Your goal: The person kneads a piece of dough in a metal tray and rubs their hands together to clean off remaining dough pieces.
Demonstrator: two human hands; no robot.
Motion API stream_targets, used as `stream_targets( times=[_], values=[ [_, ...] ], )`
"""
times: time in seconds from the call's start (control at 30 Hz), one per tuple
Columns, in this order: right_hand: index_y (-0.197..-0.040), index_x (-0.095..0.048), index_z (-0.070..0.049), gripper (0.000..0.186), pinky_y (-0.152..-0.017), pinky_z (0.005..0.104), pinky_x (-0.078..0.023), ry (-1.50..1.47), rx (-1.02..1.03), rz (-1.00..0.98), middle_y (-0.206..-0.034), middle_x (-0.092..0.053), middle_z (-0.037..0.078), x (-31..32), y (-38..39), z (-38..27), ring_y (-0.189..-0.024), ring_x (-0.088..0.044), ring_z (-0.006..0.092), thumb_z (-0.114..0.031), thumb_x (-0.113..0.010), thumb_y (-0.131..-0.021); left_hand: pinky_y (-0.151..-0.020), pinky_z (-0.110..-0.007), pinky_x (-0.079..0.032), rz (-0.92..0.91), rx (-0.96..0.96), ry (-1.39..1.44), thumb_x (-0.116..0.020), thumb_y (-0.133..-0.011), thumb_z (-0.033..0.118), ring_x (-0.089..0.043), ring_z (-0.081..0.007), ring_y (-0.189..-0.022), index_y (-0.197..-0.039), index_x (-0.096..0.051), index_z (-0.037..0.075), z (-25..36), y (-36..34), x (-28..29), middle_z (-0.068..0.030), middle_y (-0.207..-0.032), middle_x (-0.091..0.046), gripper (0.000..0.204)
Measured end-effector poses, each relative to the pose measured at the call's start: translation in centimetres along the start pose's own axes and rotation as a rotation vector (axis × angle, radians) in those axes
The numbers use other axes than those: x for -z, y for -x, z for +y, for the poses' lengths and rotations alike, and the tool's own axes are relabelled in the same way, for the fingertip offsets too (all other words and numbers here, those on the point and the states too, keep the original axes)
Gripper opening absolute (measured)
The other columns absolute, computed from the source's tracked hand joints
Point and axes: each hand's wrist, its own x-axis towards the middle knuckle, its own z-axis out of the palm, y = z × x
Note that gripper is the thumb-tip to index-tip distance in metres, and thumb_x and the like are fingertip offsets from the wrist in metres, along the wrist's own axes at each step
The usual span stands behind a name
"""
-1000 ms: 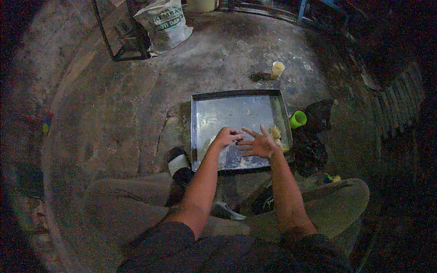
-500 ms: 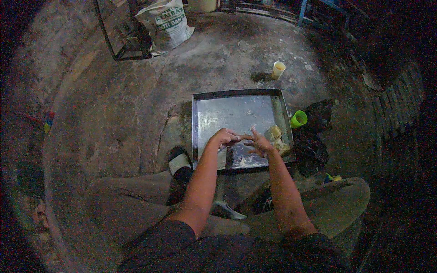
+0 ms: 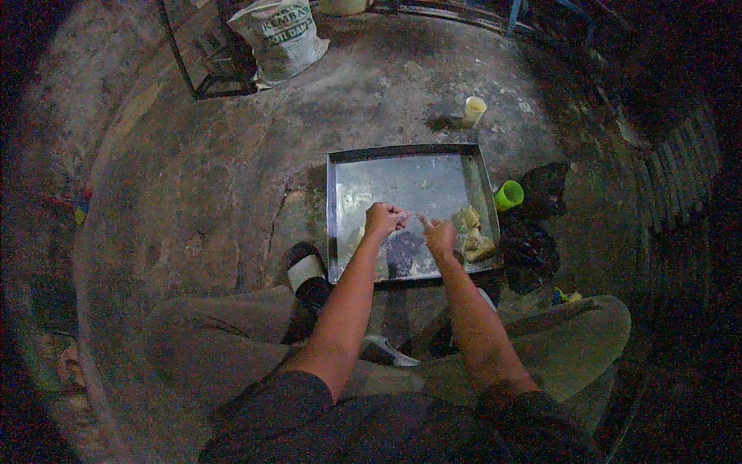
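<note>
A shallow rectangular metal tray (image 3: 417, 175) lies on the floor in front of me, dusted and smeared with whitish residue. Above its middle, my left hand (image 3: 383, 220) is closed, its pale-smeared fingers pointing right. My right hand (image 3: 440, 235) faces it with curled fingers, the index finger reaching toward the left fingertips. The fingertips almost meet; whether a bit of dough is between them is too small to tell. Lumps of pale yellowish dough (image 3: 478, 246) sit along the tray's right side, beside my right hand. Another pale bit (image 3: 359, 233) shows partly behind my left wrist.
A green cup (image 3: 509, 196) lies tipped by the tray's right side, next to black plastic bags (image 3: 530, 259). Beyond the tray stands a pale cup (image 3: 474, 110). A white sack (image 3: 287, 45) leans near a dark metal frame (image 3: 202, 94). My crossed legs border the near side.
My right hand has gone from spread fingers to curled ones, and my left fingers have closed more. Both hands have shifted slightly away from me, showing more of the dough.
</note>
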Motion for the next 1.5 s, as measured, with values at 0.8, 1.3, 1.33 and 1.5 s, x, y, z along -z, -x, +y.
stream_targets(
  times=[0.8, 1.3, 1.33, 1.5],
  values=[
    [-0.148, 0.003, -0.025, 0.092, -0.100, 0.0670, -0.024, -1.309, -0.045, -1.049, -0.153, -0.007, 0.015, 3.1, 1.8, -1.6, -0.126, -0.031, 0.0520, -0.078, -0.031, -0.080, -0.089, -0.033, -0.047, -0.549, -0.384, -0.061, -0.062, -0.085, 0.020, -0.061, -0.0185, -0.098, -0.118, -0.058, 0.003, -5.0, -2.7, -0.4, -0.0100, -0.110, -0.064, 0.037],
    [-0.148, -0.006, -0.024, 0.085, -0.098, 0.0671, -0.027, -1.339, -0.365, -1.149, -0.150, -0.010, 0.023, 3.8, 2.0, -0.1, -0.127, -0.029, 0.0510, -0.073, -0.032, -0.084, -0.072, -0.033, -0.052, -0.181, -0.312, -0.156, -0.059, -0.083, 0.016, -0.066, -0.0201, -0.074, -0.101, -0.066, 0.000, -3.7, -0.3, -0.4, -0.0115, -0.092, -0.069, 0.025],
    [-0.148, -0.007, -0.023, 0.083, -0.099, 0.0648, -0.029, -1.331, -0.351, -1.003, -0.149, -0.013, 0.024, 3.2, 1.8, 0.0, -0.127, -0.031, 0.0491, -0.071, -0.031, -0.085, -0.071, -0.033, -0.052, -0.077, -0.292, -0.097, -0.058, -0.084, 0.015, -0.065, -0.0200, -0.072, -0.100, -0.065, 0.000, -4.0, -0.4, -0.5, -0.0114, -0.090, -0.069, 0.023],
    [-0.147, -0.015, -0.018, 0.077, -0.099, 0.0536, -0.035, -1.547, -0.304, -0.591, -0.144, -0.026, 0.024, 0.1, -0.9, 2.8, -0.126, -0.037, 0.0397, -0.065, -0.033, -0.089, -0.071, -0.030, -0.051, -0.106, -0.432, 0.087, -0.045, -0.093, 0.008, -0.063, -0.0173, -0.086, -0.119, -0.052, -0.002, -4.8, -1.4, -4.7, -0.0116, -0.107, -0.062, 0.028]
  ],
)
